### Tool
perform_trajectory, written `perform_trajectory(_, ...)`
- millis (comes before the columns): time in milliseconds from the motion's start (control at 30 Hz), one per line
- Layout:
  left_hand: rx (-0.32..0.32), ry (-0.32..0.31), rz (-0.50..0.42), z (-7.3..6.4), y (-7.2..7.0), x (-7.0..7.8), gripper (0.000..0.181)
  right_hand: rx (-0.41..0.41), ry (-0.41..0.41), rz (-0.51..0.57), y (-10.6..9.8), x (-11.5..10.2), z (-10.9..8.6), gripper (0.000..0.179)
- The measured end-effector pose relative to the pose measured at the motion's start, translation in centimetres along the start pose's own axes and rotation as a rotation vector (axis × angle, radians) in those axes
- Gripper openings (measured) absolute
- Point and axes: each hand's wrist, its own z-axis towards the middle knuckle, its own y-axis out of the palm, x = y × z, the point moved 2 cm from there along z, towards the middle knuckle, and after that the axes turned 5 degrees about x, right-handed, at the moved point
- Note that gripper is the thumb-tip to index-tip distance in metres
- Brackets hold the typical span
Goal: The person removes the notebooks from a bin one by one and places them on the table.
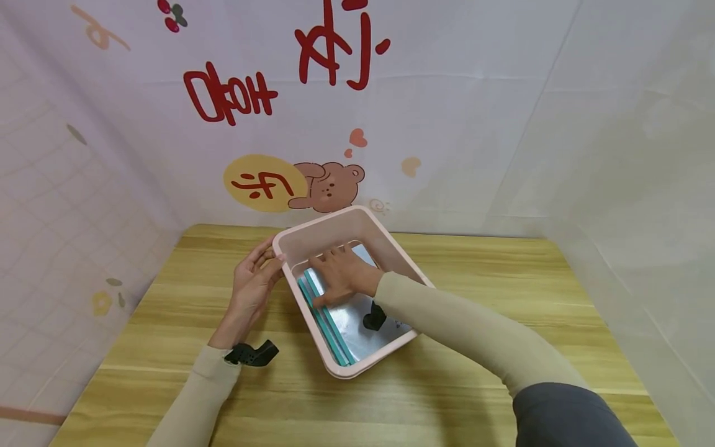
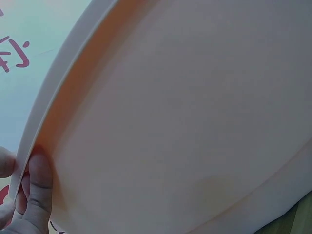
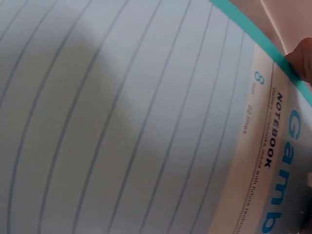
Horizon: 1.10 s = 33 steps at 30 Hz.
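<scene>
A pale pink plastic bin (image 1: 329,234) sits at an angle on the wooden table. My left hand (image 1: 254,287) grips its rim at the far left corner, with the thumb on one side and fingers on the other in the left wrist view. Inside the bin lie notebooks (image 1: 357,329) with teal edges along their left side and a shiny, silvery cover. My right hand (image 1: 342,273) reaches in with spread fingers over the top notebook. In the right wrist view a fingertip (image 3: 301,61) is at the teal edge, beside printed lines and the word NOTEBOOK.
A white cloth wall (image 1: 469,143) with red lettering and a cartoon bear (image 1: 329,189) stands right behind the bin. Pale cloth walls flank the table (image 1: 503,279) on both sides. A black strap (image 1: 251,354) is on my left wrist.
</scene>
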Motion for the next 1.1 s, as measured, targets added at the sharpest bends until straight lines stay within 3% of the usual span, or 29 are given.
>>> perform_trajectory(300,0.015,-0.014,0.012,0.0,0.0,-0.2,0.06,0.07,-0.003,-0.045,-0.7,0.2,0.2,0.095)
perform_trajectory(800,-0.019,-0.008,0.003,0.0,0.0,-0.2,0.063,0.244,-0.005,0.037,-4.1,0.9,-0.4,0.078)
perform_trajectory(1100,-0.019,0.003,-0.002,0.1,-0.1,-0.2,0.063,0.327,0.006,0.112,-6.4,1.7,-1.2,0.079)
